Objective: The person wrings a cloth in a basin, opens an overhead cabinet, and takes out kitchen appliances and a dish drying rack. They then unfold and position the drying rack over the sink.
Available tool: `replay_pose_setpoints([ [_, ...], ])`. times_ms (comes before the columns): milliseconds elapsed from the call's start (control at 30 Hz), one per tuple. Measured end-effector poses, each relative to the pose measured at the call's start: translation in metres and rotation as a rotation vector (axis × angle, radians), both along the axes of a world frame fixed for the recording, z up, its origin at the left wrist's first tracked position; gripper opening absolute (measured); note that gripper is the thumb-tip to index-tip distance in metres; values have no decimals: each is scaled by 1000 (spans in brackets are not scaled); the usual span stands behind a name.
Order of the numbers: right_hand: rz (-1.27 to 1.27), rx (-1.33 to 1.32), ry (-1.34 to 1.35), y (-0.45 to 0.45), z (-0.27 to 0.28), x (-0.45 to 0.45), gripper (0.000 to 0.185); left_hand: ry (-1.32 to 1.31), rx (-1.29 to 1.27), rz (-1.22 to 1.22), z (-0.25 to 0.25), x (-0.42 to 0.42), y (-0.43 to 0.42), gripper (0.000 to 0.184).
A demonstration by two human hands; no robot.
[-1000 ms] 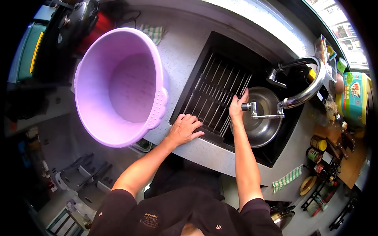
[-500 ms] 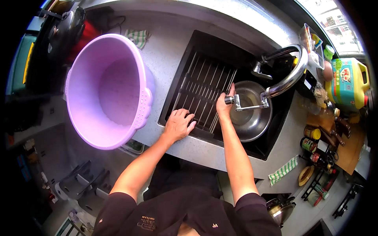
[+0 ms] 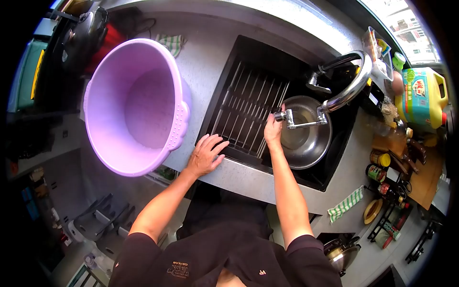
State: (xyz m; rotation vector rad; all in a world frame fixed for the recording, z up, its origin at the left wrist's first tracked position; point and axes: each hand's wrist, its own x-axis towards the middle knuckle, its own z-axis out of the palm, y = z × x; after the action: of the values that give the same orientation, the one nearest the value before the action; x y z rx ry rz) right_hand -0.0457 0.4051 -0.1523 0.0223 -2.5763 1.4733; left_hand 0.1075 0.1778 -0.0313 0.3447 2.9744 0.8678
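My right hand [image 3: 273, 132] is at the left rim of a round metal bowl [image 3: 311, 152], which sits in the right part of the dark sink [image 3: 253, 48]. Its fingers appear closed on that rim, partly hidden behind the end of the faucet's jointed nozzle [image 3: 306, 125]. Shallow liquid seems to lie in the bowl. My left hand [image 3: 206, 157] rests open, fingers spread, on the sink's front-left edge, beside the metal rack [image 3: 245, 107]. Left of it stands a large purple tub [image 3: 103, 129], its open side tilted toward me.
A chrome faucet [image 3: 367, 71] arches over the bowl. Along the right counter are a yellow jug [image 3: 420, 98], several jars and bottles, knives and a cutting board [image 3: 428, 182]. Green-striped cloths lie at the right [image 3: 346, 204] and behind the tub [image 3: 171, 44].
My left hand has slid a little left along the sink's front edge, away from the rack. My right hand keeps its place at the bowl's rim.
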Motion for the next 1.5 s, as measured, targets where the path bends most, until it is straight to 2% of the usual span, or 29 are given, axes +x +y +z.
replay_pose_setpoints([
  [233,-46,38,-31,-8,9,-2,52,28,-24,-2,-7,4,-6,51],
  [367,9,-71,-109,-5,19,-1,56,96,-38,91,-8,10,-9,37],
  [400,38,-125,-109,2,13,-1,59,198,-7,158,-14,12,-12,24],
  [500,-52,-459,-267,3,24,9,58,230,162,696,-29,22,-14,19],
  [533,-49,-311,-292,9,11,11,59,257,177,769,-33,30,-12,13],
  [567,-45,-331,-325,8,2,19,42,220,136,706,-36,40,-13,13],
  [600,5,-270,-388,13,-1,21,52,188,95,643,-38,50,-15,13],
  [633,-11,-231,-334,13,-10,21,50,158,55,576,-40,56,-19,13],
  [667,-29,-189,-280,13,-22,21,48,154,37,638,-37,50,-14,10],
  [700,-5,-288,-419,3,18,17,64,146,18,639,-34,48,-11,10],
  [767,-36,-358,-359,-2,17,18,63,140,-17,644,-32,43,-9,10],
  [800,-26,-208,-343,-2,18,17,61,128,-18,653,-34,44,-8,11],
  [933,-57,-159,-316,-10,28,18,62,101,-71,637,-34,42,-6,12],
  [1033,-29,-82,-280,-4,11,18,64,86,-128,638,-33,41,-4,12],
  [1167,-27,-285,-299,0,9,18,66,77,-152,614,-31,40,-5,12],
  [1267,-1,-407,-486,11,27,16,49,75,-159,607,-31,43,-6,13],
  [1300,-3,-495,-446,10,28,13,32,79,-147,609,-30,43,-5,13],
  [1333,6,-591,-399,10,31,14,34,85,-134,611,-29,43,-5,13],
  [1433,26,-422,-370,18,26,10,37,98,-112,618,-30,43,-5,13],
  [1500,22,-456,-403,23,31,8,36,110,-96,631,-29,44,-7,13],
])
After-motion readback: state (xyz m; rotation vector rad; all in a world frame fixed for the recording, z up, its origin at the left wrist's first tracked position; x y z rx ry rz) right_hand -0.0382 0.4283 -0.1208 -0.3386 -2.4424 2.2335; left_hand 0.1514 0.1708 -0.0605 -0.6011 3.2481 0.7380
